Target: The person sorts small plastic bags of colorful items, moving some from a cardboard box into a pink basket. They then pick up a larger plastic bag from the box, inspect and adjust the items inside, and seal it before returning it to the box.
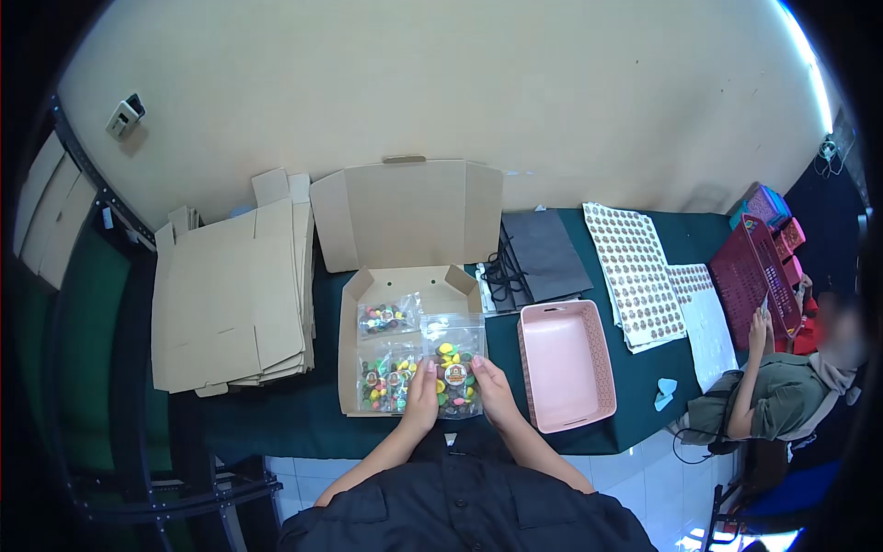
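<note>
Between my left hand (422,399) and my right hand (495,396) is a clear zip bag (451,352) of colourful candies with a round sticker on its front. My fingers grip its two sides, thumbs on the front. The bag is over the right part of an open cardboard box (349,354), whose lid (409,216) stands up behind it. Inside the box, a smaller candy bag (389,317) lies at the back left, and more candy bags (377,382) lie at the front left. The held bag covers the box's right side.
Flat cardboard boxes (235,294) are stacked at left. To the right are black paper bags (549,258), a pink basket (570,368), sticker sheets (635,276), and a maroon basket (754,276). Another person (791,396) sits at the far right.
</note>
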### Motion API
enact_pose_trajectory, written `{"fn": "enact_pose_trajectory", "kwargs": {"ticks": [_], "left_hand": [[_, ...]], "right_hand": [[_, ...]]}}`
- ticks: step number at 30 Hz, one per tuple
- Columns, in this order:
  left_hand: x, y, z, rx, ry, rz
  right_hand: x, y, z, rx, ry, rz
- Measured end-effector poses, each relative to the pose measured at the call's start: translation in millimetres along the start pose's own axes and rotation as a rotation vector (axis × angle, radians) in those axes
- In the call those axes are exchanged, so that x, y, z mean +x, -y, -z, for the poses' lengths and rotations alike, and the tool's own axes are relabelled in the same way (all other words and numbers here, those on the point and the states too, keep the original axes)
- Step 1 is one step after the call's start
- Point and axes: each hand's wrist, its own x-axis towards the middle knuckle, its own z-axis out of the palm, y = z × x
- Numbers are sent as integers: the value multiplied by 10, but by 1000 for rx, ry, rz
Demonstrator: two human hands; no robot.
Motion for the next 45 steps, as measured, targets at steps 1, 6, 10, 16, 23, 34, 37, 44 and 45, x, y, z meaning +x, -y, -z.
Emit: {"fn": "enact_pose_trajectory", "kwargs": {"ticks": [1, 6, 10, 16, 23, 34, 37, 44, 45], "left_hand": [[6, 25, 24, 18, 5, 42], [-75, -375, -148, -92, 77, 10], [-110, -493, -163, -50, 221, 53], [-109, -411, -138, 355, 308, -46], [-14, -302, -30, 293, 327, 4], [96, -364, 266, 88, 215, -114], [113, -329, 404, 5, 311, 82], [121, -640, 307, -48, 97, -36], [95, -648, 282, -15, 134, -20]], "right_hand": [[-56, 146, -129, -5, -25, -23], [-96, 249, -163, -188, -48, 3], [-89, 262, -61, -163, -110, 55], [-12, 390, -12, -113, -247, 93], [-7, 311, 67, -6, -213, 183], [-67, 357, 144, -406, 191, 27], [-68, 474, 160, -370, 276, -10], [-51, 516, 102, -755, 20, 473], [-75, 519, 82, -755, 17, 470]]}}
